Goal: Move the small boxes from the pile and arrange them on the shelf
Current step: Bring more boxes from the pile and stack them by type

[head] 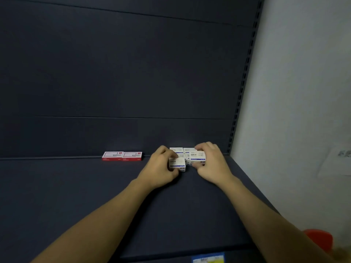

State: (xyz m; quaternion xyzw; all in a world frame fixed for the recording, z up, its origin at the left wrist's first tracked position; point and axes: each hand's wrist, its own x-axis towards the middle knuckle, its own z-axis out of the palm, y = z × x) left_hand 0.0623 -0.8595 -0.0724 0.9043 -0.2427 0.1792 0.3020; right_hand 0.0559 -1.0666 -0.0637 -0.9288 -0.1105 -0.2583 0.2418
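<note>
The left hand point(161, 167) curls round a small white box point(177, 164), fingers over its top and thumb under its near edge. The right hand point(210, 164) pinches a second white box point(197, 156) the same way, held slightly higher and tilted toward the camera. Both sit far back on the dark shelf point(76, 186), touching a cluster of more white boxes point(179, 149) against the back panel point(114, 73). The held boxes carry blue stripes and Chinese print — the right one seems to read 回形针, though it is blurred. How many boxes lie behind the hands is hidden. To the left, two red-and-white boxes point(122, 156) sit side by side, lettering too small to read. A blue-edged label point(208, 258) on the near shelf edge is cut off, a red object point(321, 240) at the right edge is blurred, and a paper point(340, 160) hangs on the right wall.
</note>
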